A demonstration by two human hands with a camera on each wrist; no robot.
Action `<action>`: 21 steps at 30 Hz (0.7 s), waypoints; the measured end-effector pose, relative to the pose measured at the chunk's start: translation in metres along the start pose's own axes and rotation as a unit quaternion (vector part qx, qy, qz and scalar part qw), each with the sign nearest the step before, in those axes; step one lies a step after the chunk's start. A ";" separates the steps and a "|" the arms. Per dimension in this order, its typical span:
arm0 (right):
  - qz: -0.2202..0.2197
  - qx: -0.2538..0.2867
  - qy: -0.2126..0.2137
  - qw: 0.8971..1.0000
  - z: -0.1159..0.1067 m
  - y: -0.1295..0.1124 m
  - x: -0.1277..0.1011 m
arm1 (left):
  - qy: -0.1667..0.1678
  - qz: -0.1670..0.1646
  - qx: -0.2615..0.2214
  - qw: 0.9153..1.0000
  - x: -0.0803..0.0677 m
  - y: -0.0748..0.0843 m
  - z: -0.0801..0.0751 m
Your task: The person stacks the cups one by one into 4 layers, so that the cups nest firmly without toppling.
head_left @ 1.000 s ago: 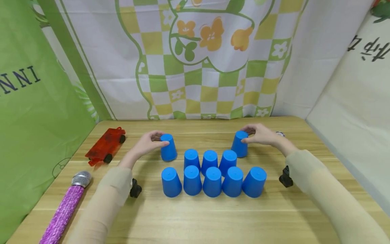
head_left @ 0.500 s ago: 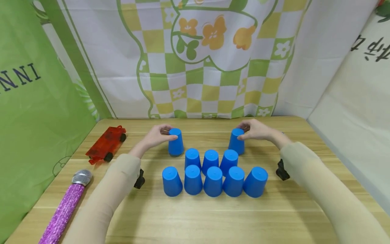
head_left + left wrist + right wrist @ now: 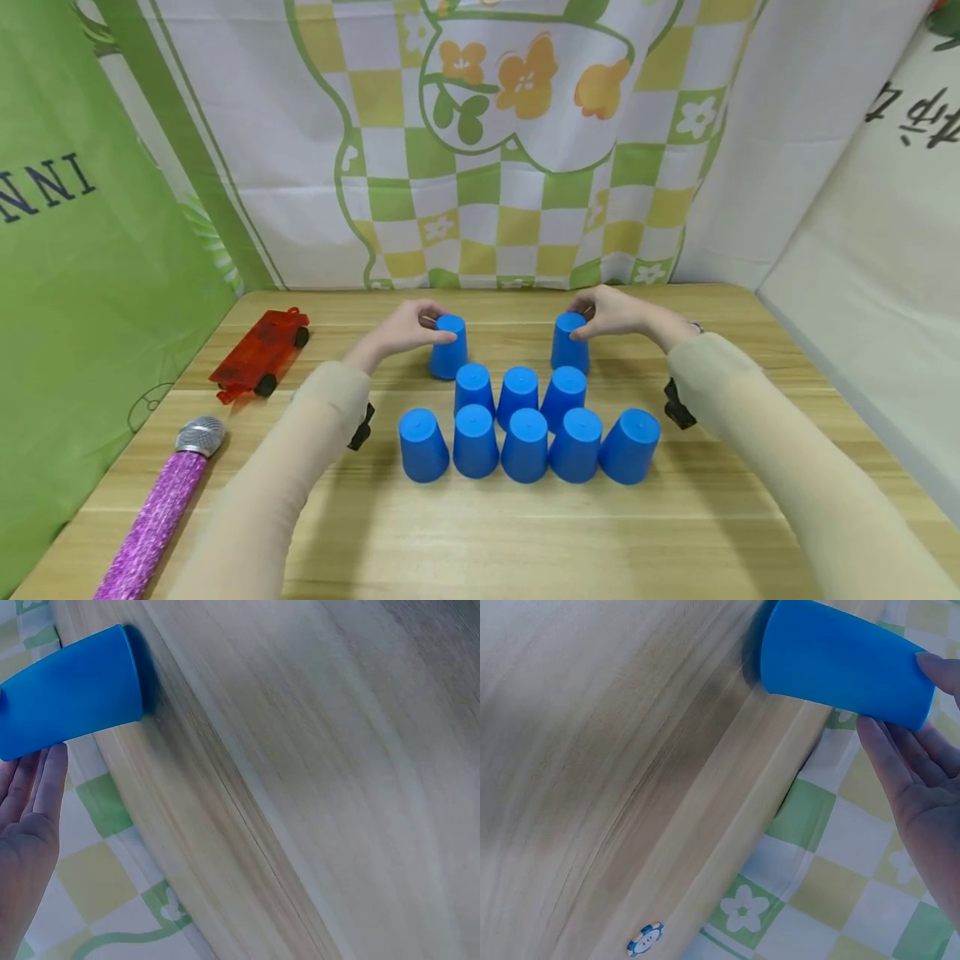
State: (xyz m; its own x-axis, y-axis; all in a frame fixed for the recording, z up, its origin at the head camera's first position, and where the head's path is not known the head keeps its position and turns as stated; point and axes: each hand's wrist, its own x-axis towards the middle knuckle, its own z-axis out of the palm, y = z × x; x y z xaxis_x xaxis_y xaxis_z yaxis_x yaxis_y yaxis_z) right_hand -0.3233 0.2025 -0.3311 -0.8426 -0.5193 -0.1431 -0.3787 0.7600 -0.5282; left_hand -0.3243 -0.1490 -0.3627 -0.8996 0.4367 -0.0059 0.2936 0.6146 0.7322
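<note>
My left hand (image 3: 403, 327) pinches an upside-down blue cup (image 3: 447, 354) near its top, behind the left end of the middle row. Thumb and fingers of my right hand (image 3: 621, 312) hold a matching blue cup (image 3: 570, 350) the same way, farther right. In the left wrist view the held cup (image 3: 75, 691) has its rim close over the table; the right wrist view shows the other cup (image 3: 840, 664) likewise. Between the hands and the camera stand three upturned cups (image 3: 519, 392) in a row. A front row of several blue cups (image 3: 525, 450) partly hides them.
A red toy car (image 3: 262, 354) lies at the left of the wooden table (image 3: 510, 542). Nearer sits a microphone (image 3: 161, 508) with a glittery purple handle. A small round sticker (image 3: 645, 939) shows near the back edge. A checked curtain (image 3: 517, 208) hangs behind.
Both hands have moved inward with their cups, the left one to the right and the right one to the left, and slightly back. The two front rows stay put.
</note>
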 end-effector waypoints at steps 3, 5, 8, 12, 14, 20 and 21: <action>-0.001 -0.003 -0.006 1.000 0.001 -0.002 0.003 | -0.004 0.005 0.009 1.000 0.002 0.004 0.003; -0.001 -0.005 -0.009 1.000 0.001 -0.004 0.004 | -0.007 0.012 0.011 1.000 0.004 0.007 0.005; -0.004 -0.015 -0.015 1.000 0.000 -0.007 0.005 | -0.012 0.017 0.014 1.000 0.006 0.011 0.007; -0.005 -0.028 -0.028 0.999 -0.001 -0.011 0.007 | -0.021 0.021 0.024 0.999 0.009 0.016 0.007; -0.004 -0.032 -0.036 0.999 -0.002 -0.013 0.008 | -0.027 0.021 0.028 0.999 0.011 0.019 0.007; 0.009 -0.033 -0.062 0.997 -0.005 -0.019 0.012 | -0.048 0.009 0.037 0.998 0.015 0.029 0.010; 0.011 -0.034 -0.064 0.997 -0.005 -0.020 0.013 | -0.050 0.007 0.041 0.998 0.016 0.031 0.011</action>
State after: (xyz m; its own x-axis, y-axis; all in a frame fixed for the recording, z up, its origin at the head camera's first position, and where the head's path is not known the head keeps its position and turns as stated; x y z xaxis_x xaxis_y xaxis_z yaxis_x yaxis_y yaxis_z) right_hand -0.3284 0.1822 -0.3179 -0.7966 -0.5445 -0.2623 -0.3892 0.7942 -0.4666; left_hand -0.3260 -0.1159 -0.3475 -0.8597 0.5065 -0.0669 0.3350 0.6578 0.6746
